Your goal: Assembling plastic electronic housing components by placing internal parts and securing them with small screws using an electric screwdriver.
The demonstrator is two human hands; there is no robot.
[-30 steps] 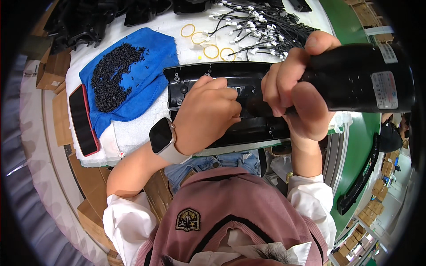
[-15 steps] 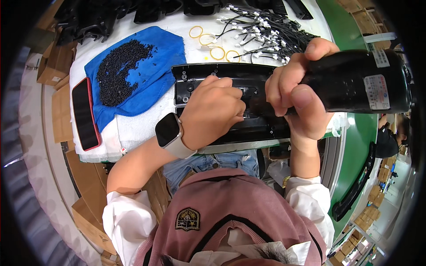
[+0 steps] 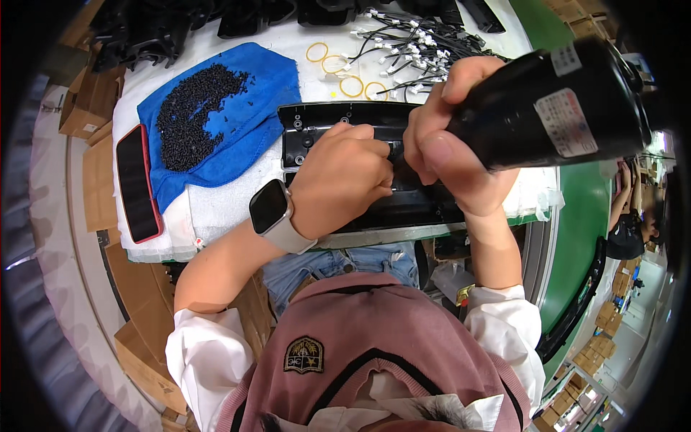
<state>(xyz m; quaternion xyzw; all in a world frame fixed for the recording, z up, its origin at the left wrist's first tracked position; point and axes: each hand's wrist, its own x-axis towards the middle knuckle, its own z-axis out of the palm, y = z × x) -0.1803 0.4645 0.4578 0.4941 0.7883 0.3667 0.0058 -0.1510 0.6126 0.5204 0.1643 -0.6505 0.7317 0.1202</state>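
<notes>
My right hand (image 3: 461, 147) is wrapped around a thick black electric screwdriver (image 3: 515, 108) with white labels; its working tip is hidden below my fingers. The tool is tilted, its rear end up to the right. My left hand (image 3: 345, 176), a watch on its wrist, is closed over the black plastic panels (image 3: 295, 137), and its fingertips are hidden. What they pinch, if anything, I cannot make out. Both hands almost meet above the panels, which have small screw bosses at the upper left corner.
A blue cloth (image 3: 266, 108) with a heap of small black screws (image 3: 183, 122) lies left, beside a red-edged phone (image 3: 137, 183). Yellow rings (image 3: 351, 86) and bundled black cables with white connectors (image 3: 417, 50) lie behind the panels. Black moulded parts (image 3: 155, 32) line the far edge.
My right hand has moved left, closer to my left hand, bringing the screwdriver along. The tool's rear end has swung upward. My left hand has barely shifted.
</notes>
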